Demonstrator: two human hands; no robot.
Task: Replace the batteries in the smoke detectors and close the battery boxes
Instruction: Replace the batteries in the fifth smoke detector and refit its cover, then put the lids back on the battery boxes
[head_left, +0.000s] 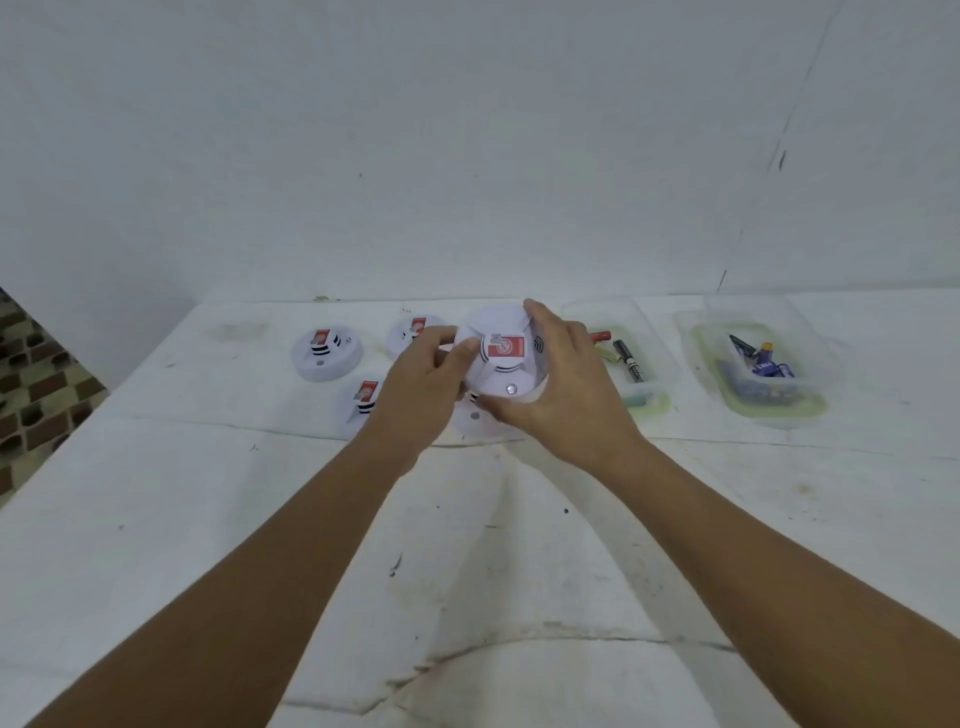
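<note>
Holding the round white plastic smoke detector w/ red label above the tabletop, left hand and right hand gripped its rim; it looked light, stiff, smooth, prob. slippery.

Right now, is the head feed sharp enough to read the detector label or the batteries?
Head view: soft and blurred throughout; the held smoke detector shows a red label, text unreadable; batteries in the near container are smeared shapes; wide-angle bends the table edge; flat lighting, no glare.
</note>
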